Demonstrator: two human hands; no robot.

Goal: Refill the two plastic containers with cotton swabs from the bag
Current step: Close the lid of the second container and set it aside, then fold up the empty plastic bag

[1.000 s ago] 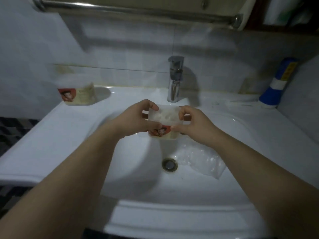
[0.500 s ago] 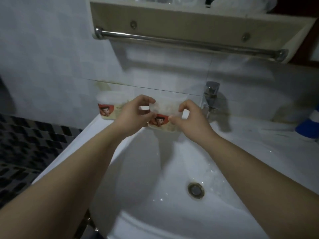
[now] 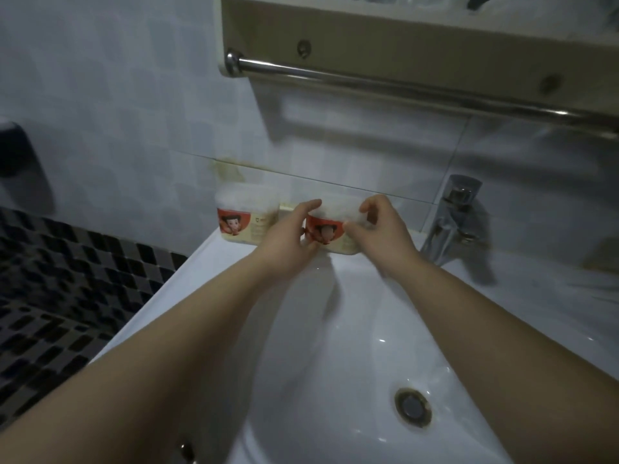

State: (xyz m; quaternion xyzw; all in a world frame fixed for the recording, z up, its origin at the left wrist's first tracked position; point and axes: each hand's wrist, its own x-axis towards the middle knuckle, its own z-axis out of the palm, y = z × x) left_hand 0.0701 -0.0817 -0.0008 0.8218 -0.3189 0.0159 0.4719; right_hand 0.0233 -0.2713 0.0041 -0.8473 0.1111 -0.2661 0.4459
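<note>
Two clear plastic containers with red cartoon labels, both packed with white cotton swabs, stand side by side at the back left of the white sink ledge. The left container stands free against the wall. My left hand and my right hand hold the right container from both sides, fingers curled round it; whether its base touches the ledge I cannot tell. The bag is out of view.
The sink basin with its drain lies below my arms. A chrome faucet stands right of my right hand. A shelf with a metal towel bar hangs overhead. Dark mosaic tiles lie left.
Both hands carried the filled container from over the basin up and left to the ledge beside the other container. The plastic bag seen in the basin has left the view.
</note>
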